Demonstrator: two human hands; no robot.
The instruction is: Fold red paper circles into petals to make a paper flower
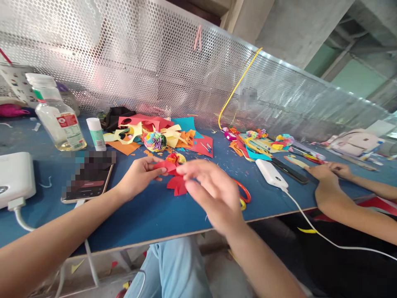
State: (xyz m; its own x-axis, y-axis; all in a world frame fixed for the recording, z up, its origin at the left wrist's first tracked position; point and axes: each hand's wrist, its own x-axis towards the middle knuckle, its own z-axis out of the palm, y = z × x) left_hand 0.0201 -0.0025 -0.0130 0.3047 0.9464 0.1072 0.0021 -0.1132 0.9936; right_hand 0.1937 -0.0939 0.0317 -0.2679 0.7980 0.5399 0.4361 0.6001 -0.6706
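Observation:
My left hand (141, 176) pinches a small red paper piece (167, 166) between thumb and fingers, just above the blue table. My right hand (215, 190) hovers at the right end of that piece, thumb and fingers apart and slightly blurred; I cannot tell whether a fingertip touches it. Below lies another red paper cutout (176, 186) with a petal-like outline. Behind the held piece sits a small red, orange and yellow paper flower (175, 158). An orange-red loop (245, 191), which looks like a scissors handle, is partly hidden behind my right hand.
Coloured paper scraps (182, 136) and a multicoloured paper ball (155, 141) lie farther back. A glue stick (96, 134), bottle (63, 118), phone (89, 178) and white power bank (15, 178) stand left. A white corded power bank (271, 174) and another person's hands (325, 174) are right.

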